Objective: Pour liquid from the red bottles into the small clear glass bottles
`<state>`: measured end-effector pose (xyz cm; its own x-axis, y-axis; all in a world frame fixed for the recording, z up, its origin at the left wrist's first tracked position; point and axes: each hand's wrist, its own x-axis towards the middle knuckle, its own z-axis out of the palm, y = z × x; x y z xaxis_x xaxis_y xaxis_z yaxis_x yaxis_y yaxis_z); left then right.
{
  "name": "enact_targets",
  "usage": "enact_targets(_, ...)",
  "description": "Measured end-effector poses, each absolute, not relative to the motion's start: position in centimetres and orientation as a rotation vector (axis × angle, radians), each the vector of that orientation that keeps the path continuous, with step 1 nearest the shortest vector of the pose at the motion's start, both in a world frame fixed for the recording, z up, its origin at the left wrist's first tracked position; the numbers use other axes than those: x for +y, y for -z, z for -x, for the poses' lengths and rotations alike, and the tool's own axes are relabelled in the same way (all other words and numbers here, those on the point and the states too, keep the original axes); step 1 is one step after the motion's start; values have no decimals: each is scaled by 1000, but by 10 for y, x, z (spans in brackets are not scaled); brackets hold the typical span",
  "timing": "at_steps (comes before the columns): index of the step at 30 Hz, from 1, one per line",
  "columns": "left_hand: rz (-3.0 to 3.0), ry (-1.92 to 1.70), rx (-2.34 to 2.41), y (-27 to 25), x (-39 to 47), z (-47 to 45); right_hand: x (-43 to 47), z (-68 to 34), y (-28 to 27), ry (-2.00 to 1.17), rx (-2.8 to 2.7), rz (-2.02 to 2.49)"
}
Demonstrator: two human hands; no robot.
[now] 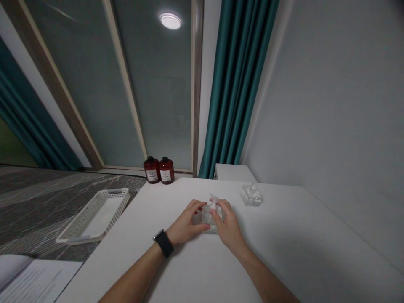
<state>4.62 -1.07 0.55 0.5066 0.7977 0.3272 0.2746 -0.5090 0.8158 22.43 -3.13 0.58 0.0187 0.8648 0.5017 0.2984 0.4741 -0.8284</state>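
Observation:
A small clear pump bottle [208, 213] with a white pump head stands on the white table [284, 252], and both of my hands are around it. My left hand [187, 225], with a black watch on its wrist, grips the bottle's left side. My right hand [227, 225] holds the right side, fingers up by the pump head. A second clear bottle [251, 195] lies on the table a little further back to the right, untouched.
Two dark red bottles [158, 170] stand at the table's far edge by the window. A white plastic basket [96, 215] sits on the dark marbled surface to the left. Papers [28, 277] lie at the lower left. A white box [233, 171] stands by the teal curtain.

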Motion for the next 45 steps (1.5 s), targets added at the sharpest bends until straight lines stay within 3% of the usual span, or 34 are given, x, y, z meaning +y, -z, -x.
enact_targets(14, -2033, -931, 884, -6, -11, -47, -35, -233, -20, -536, -1371, 1065)
enact_targets(45, -2033, -887, 912, -7, -11, -46, -23, -244, -12, -752, -969, 1171)
